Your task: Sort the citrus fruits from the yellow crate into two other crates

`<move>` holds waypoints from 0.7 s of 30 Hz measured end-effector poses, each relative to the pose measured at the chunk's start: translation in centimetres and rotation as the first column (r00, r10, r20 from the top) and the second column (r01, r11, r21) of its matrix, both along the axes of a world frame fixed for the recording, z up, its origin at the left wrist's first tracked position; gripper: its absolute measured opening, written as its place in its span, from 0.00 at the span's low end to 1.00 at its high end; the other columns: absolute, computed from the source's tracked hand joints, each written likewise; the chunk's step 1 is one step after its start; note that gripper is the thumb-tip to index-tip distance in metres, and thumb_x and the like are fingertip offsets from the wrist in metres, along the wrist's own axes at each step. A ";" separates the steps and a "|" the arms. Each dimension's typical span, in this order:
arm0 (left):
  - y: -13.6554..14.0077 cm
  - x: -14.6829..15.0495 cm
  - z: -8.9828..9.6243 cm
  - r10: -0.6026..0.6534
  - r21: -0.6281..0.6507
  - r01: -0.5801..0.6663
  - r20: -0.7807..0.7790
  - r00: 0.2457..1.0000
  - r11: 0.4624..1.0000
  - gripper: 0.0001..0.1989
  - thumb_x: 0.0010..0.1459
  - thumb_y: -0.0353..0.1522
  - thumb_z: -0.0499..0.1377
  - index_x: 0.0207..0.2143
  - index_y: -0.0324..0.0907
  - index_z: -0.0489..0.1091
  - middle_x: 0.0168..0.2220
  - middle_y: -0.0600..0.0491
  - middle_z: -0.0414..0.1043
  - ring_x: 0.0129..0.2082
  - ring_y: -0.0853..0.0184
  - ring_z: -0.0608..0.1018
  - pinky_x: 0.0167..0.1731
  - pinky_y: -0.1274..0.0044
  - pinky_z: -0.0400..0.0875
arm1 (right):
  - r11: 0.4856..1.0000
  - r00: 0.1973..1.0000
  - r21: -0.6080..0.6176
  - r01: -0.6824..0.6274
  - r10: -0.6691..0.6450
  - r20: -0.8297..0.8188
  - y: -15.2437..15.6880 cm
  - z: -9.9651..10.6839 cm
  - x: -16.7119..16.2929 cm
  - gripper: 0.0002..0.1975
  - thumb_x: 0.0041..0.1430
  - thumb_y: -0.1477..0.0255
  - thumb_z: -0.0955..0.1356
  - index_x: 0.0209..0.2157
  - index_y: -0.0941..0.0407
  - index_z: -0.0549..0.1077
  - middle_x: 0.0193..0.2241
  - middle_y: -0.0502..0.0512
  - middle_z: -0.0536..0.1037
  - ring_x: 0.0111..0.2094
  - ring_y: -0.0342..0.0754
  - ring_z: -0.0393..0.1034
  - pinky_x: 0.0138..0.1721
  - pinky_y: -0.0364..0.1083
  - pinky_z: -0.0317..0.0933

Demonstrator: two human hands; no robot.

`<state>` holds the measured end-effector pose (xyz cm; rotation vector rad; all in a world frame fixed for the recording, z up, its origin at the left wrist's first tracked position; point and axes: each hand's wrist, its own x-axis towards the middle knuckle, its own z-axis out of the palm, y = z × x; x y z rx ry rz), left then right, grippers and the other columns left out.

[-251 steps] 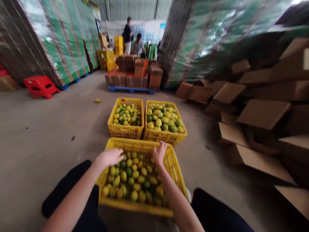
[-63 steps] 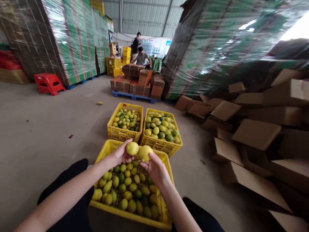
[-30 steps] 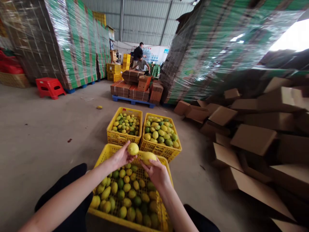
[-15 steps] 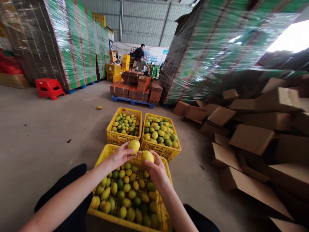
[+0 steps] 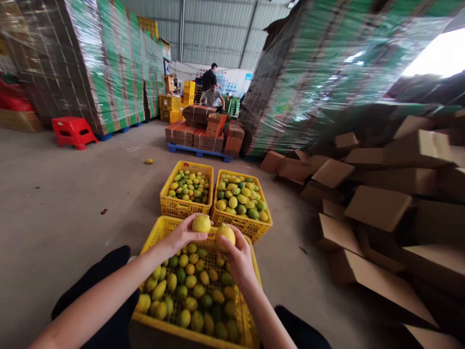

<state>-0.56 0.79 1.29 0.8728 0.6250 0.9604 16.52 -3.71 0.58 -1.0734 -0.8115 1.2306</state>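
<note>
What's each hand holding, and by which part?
Left hand: a yellow lemon, by its left side and underside. Right hand: another lemon, by its right side and near face.

White light blows out the opening [image 5: 432,54] at upper right and glare streaks the plastic-wrapped stacks [image 5: 308,87], while the cardboard boxes [image 5: 378,207] lie dim, stretched and soft toward the right edge and shadow pools below the near crate [image 5: 155,237].

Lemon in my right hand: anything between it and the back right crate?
No loose object shows between the lemon in your right hand and the back right crate; only crate edges seem to: the far rim of the front crate and the back right crate's near wall. Your left hand holds another lemon off to the left.
</note>
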 end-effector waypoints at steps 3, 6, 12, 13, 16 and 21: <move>-0.1 0.1 -0.3 -0.003 0.044 0.005 -0.041 0.999 0.999 0.24 0.38 0.27 0.72 0.41 0.40 0.72 0.41 0.49 0.78 0.39 0.64 0.79 0.45 0.73 0.69 | 0.999 0.998 -0.043 0.000 -0.003 -0.064 -0.2 0.5 0.0 0.22 0.39 0.62 0.77 0.38 0.54 0.75 0.28 0.48 0.75 0.25 0.43 0.65 0.20 0.40 0.55; -0.1 0.1 -0.4 0.002 0.048 0.001 -0.062 0.998 0.999 0.25 0.38 0.27 0.72 0.42 0.41 0.72 0.40 0.50 0.77 0.39 0.63 0.79 0.44 0.72 0.68 | 0.998 0.988 -0.060 -0.023 0.014 -0.152 -0.1 0.6 0.0 0.19 0.40 0.61 0.76 0.34 0.55 0.75 0.25 0.48 0.74 0.23 0.42 0.64 0.19 0.40 0.53; 0.0 0.2 -0.5 0.028 0.090 -0.019 -0.099 0.995 0.996 0.26 0.38 0.26 0.72 0.42 0.42 0.72 0.41 0.51 0.76 0.39 0.62 0.79 0.45 0.72 0.68 | 0.995 0.955 -0.047 -0.086 0.068 -0.290 0.4 0.2 0.3 0.14 0.43 0.64 0.75 0.32 0.54 0.74 0.26 0.49 0.75 0.22 0.43 0.64 0.19 0.41 0.52; 0.0 0.3 -0.6 0.038 0.094 -0.028 -0.106 0.994 0.995 0.26 0.38 0.26 0.72 0.42 0.42 0.73 0.40 0.51 0.76 0.39 0.63 0.79 0.44 0.73 0.68 | 0.995 0.955 -0.055 -0.082 0.063 -0.288 0.4 0.1 0.4 0.14 0.43 0.64 0.75 0.31 0.54 0.74 0.26 0.49 0.75 0.23 0.43 0.65 0.20 0.41 0.53; 0.2 0.3 -0.7 0.074 0.083 -0.063 -0.142 0.987 0.995 0.26 0.38 0.26 0.72 0.43 0.42 0.73 0.38 0.52 0.76 0.38 0.63 0.79 0.43 0.74 0.69 | 0.996 0.959 -0.061 -0.064 0.044 -0.280 0.4 0.0 0.4 0.14 0.42 0.66 0.76 0.32 0.54 0.73 0.28 0.49 0.76 0.24 0.44 0.66 0.21 0.42 0.55; 0.1 0.0 -0.2 0.038 0.053 -0.032 -0.118 0.992 0.998 0.29 0.37 0.26 0.72 0.46 0.42 0.73 0.44 0.50 0.76 0.38 0.63 0.80 0.42 0.75 0.70 | 0.996 0.972 -0.032 -0.077 0.068 -0.225 0.4 -0.2 0.4 0.14 0.45 0.62 0.74 0.32 0.55 0.74 0.28 0.48 0.76 0.21 0.41 0.64 0.19 0.41 0.52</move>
